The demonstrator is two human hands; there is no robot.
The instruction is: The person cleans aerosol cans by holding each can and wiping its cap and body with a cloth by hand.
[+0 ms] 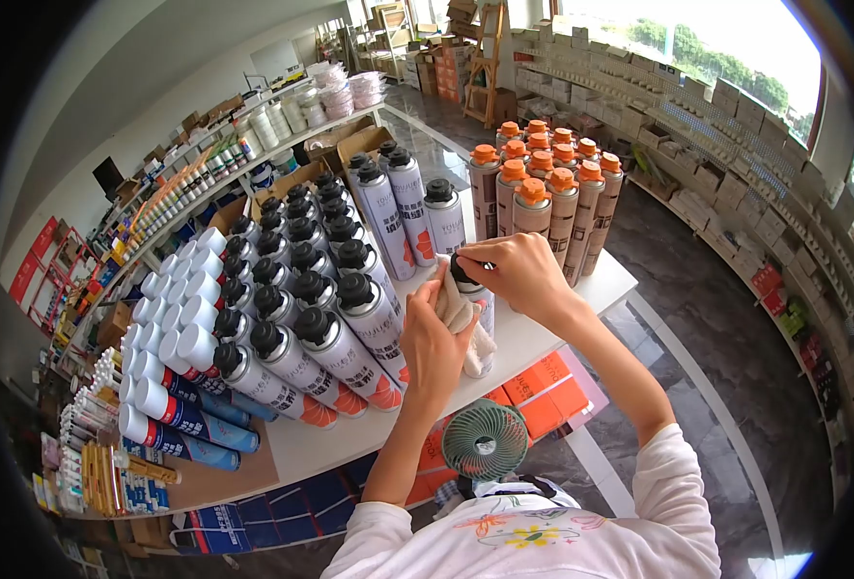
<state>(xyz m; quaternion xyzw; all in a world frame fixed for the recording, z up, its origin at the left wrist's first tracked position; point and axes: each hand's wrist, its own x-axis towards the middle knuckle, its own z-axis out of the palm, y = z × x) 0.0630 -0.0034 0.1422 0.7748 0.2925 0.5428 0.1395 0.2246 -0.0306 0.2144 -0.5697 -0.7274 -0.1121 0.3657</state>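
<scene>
At the front edge of the white table, a white spray can [487,307] with a black cap stands between my hands. My left hand [433,340] is closed on a cream cloth [459,307], which lies against the can's side and hangs down it. Fingers of my right hand [521,274] wrap round the black cap [463,269] at the top. The cloth and my fingers hide much of this can. Just behind it stands another black-capped can [444,214], apart from the main group.
Rows of black-capped cans [354,294] fill the table's left, beside white-capped blue cans [195,425]. Orange-capped cans [533,205] stand at the back right. A green fan [486,440] sits close to my body, near orange boxes [543,381] below the table [407,415].
</scene>
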